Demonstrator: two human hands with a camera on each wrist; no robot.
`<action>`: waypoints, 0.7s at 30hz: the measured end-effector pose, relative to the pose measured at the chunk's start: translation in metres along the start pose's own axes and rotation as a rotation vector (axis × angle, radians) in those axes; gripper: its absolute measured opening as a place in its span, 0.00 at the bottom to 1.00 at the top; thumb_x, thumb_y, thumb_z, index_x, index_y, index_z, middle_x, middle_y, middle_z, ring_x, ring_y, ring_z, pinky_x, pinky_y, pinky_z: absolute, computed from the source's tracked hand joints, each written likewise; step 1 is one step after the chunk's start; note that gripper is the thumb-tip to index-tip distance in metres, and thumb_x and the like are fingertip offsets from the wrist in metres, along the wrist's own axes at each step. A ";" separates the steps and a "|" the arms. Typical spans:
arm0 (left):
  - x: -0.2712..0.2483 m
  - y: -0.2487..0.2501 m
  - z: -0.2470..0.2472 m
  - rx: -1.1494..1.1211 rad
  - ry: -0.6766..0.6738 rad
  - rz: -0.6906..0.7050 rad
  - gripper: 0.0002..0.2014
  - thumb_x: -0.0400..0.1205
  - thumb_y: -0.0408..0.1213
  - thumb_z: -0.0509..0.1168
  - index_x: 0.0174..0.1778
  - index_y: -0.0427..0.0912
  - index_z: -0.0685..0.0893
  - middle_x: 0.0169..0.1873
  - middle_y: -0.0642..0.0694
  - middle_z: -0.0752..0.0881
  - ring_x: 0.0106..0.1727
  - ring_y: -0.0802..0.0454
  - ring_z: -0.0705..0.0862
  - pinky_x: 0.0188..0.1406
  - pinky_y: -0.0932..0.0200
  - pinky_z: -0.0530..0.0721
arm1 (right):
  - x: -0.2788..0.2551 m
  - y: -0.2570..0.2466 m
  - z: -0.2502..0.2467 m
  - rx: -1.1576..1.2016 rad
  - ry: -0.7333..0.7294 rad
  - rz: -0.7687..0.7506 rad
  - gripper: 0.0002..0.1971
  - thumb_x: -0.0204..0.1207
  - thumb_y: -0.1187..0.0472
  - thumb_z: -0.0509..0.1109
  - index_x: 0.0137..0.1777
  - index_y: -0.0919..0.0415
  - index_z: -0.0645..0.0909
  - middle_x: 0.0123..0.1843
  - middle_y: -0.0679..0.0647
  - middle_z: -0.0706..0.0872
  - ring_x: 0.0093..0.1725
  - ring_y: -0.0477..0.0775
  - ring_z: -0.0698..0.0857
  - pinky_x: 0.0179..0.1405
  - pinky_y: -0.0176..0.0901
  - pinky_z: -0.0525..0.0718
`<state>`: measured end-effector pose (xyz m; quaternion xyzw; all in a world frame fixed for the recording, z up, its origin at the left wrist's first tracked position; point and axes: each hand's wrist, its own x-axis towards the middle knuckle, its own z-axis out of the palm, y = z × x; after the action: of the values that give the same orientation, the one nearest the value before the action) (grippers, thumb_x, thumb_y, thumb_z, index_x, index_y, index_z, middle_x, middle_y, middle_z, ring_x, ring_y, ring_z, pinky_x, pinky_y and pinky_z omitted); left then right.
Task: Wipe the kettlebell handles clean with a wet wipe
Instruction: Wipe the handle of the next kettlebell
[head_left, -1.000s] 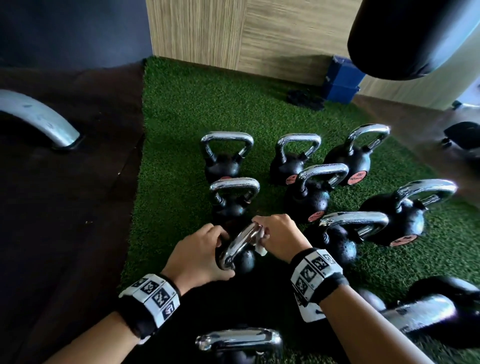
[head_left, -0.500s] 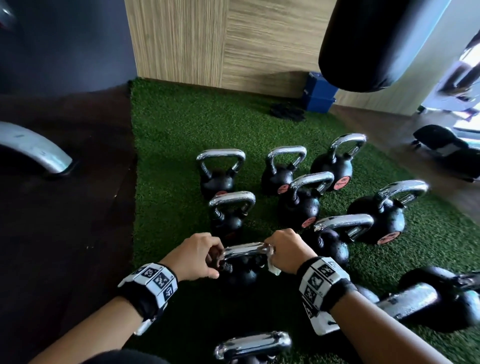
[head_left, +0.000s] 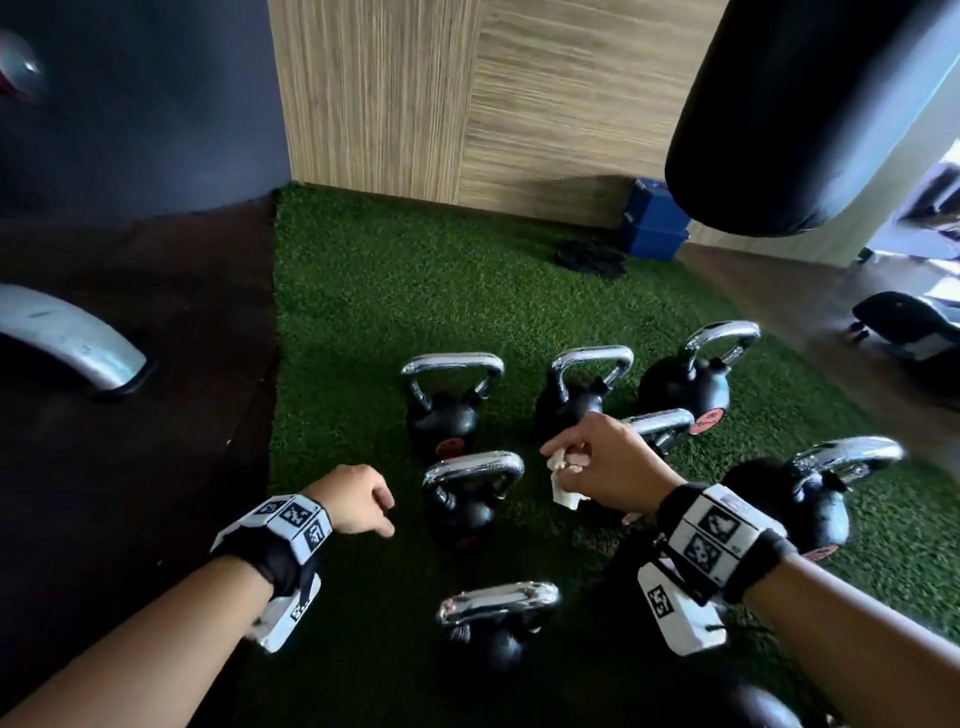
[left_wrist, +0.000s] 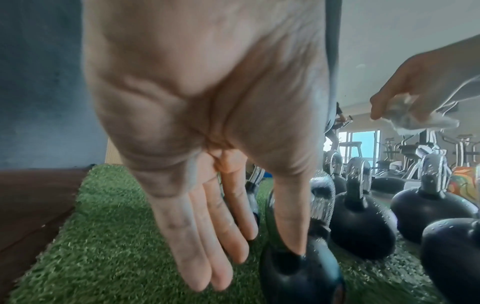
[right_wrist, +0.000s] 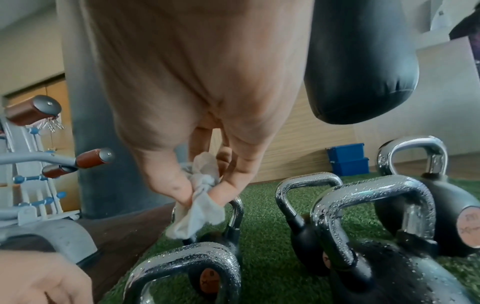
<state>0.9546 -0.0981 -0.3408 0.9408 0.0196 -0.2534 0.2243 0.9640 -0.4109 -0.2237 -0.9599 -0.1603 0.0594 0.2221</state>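
Several black kettlebells with wet chrome handles stand on green turf (head_left: 353, 312). My right hand (head_left: 571, 462) hovers over the middle of the group and pinches a crumpled white wet wipe (head_left: 563, 486) between thumb and fingers; the right wrist view shows the wipe (right_wrist: 200, 197) dangling above a handle (right_wrist: 235, 209). My left hand (head_left: 374, 514) hangs empty with straight fingers (left_wrist: 207, 236), just left of a kettlebell (head_left: 470, 499). Its thumb is near that black body (left_wrist: 298, 273); I cannot tell if it touches. Another kettlebell (head_left: 498, 603) stands below, between both wrists.
A black punching bag (head_left: 805, 104) hangs at the upper right. Blue boxes (head_left: 654, 228) and a dark bundle (head_left: 589, 262) lie by the wooden wall. Dark flooring and a grey machine arm (head_left: 67, 338) are on the left. Exercise machines (left_wrist: 415, 156) stand beyond.
Both hands have let go of the near kettlebell's handle and lifted away. The right hand has moved forward and up with the wipe; the left has opened and shifted left.
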 end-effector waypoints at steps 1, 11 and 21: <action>0.011 0.002 0.003 0.010 -0.021 -0.014 0.26 0.73 0.50 0.82 0.66 0.51 0.87 0.59 0.51 0.90 0.59 0.53 0.89 0.62 0.56 0.87 | 0.006 0.004 0.002 0.027 0.013 0.003 0.17 0.67 0.65 0.77 0.56 0.52 0.93 0.48 0.48 0.85 0.41 0.37 0.81 0.38 0.14 0.71; 0.085 0.005 0.052 -0.239 -0.046 0.187 0.46 0.67 0.57 0.85 0.80 0.63 0.72 0.72 0.70 0.77 0.75 0.65 0.77 0.66 0.79 0.70 | 0.070 0.020 0.039 0.302 0.071 -0.020 0.17 0.62 0.65 0.78 0.49 0.46 0.88 0.39 0.40 0.91 0.38 0.34 0.86 0.38 0.20 0.78; 0.109 0.013 0.102 -0.648 0.099 0.210 0.30 0.73 0.52 0.83 0.72 0.54 0.86 0.65 0.60 0.90 0.69 0.63 0.86 0.76 0.48 0.82 | 0.093 0.021 0.067 0.179 -0.005 -0.170 0.13 0.66 0.65 0.76 0.50 0.53 0.92 0.46 0.44 0.87 0.44 0.38 0.84 0.45 0.18 0.75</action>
<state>1.0041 -0.1621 -0.4669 0.8286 0.0129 -0.1638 0.5351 1.0452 -0.3706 -0.2970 -0.9191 -0.2357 0.0567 0.3107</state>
